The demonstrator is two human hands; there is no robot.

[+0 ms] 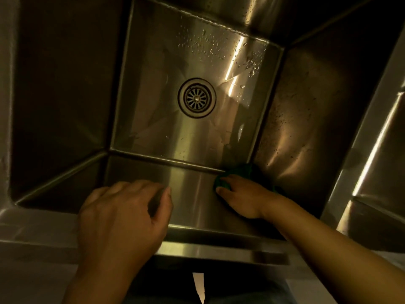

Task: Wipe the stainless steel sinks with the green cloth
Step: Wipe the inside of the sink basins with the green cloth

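Green cloth (240,170) gripped by R hand (243,197), sink (192,191) near-right corner; L hand (122,216) loosely curled.

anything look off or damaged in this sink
Nothing damaged or askew. Water droplets bead on the sink floor beyond the drain, and dark specks dot the right wall above the green cloth in the right hand.

The green cloth (240,172) is lying bunched in the near right bottom corner of the stainless steel sink (153,119), whose floor is carrying water droplets (203,43) along its far side.
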